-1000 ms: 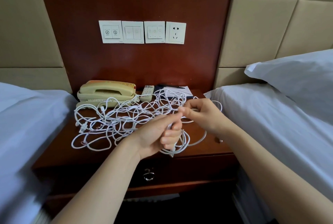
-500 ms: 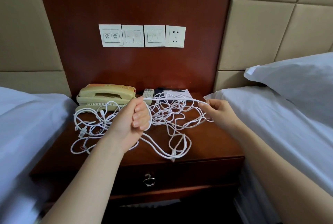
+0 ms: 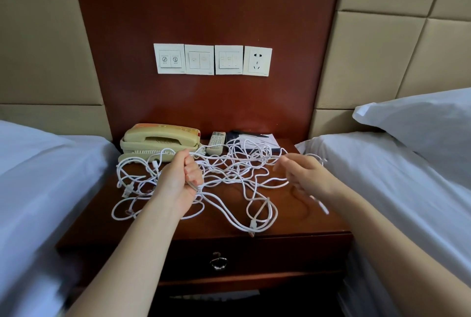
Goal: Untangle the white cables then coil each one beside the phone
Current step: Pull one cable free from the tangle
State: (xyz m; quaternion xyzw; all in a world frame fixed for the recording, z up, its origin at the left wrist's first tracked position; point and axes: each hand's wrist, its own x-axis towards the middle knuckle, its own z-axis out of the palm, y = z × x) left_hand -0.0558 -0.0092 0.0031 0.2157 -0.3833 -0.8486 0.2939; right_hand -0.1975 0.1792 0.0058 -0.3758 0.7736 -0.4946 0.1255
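**A:** What has the left hand (image 3: 182, 179) got?

**B:** It's a closed fist round several strands of the cables (image 3: 237, 163). Strands leave the fist at the top and the bottom.

**A:** And the right hand (image 3: 305, 174)?

**B:** Its fingers are curled and pinch a strand at the fingertips. A blurred cable end dangles below the palm. I can't tell how firm that hold is.

**A:** Where's the rest of the tangle?

**B:** Most of it is strung loosely between the two grips and sags onto the nightstand (image 3: 300, 220). More loops lie to the left of the left fist. A long loop runs from under that fist toward the front edge, where a plug end lies.

**A:** The phone (image 3: 160, 139)?

**B:** It's just behind the left fist, and loops touch its front. The remote (image 3: 216, 139) lies behind the gap between the hands, nearer the left. A notepad (image 3: 257, 141) sits behind the right grip and a little to its left, with loops over its near edge.

**A:** So what state are the cables in?

**B:** They're all one tangle, uncoiled.
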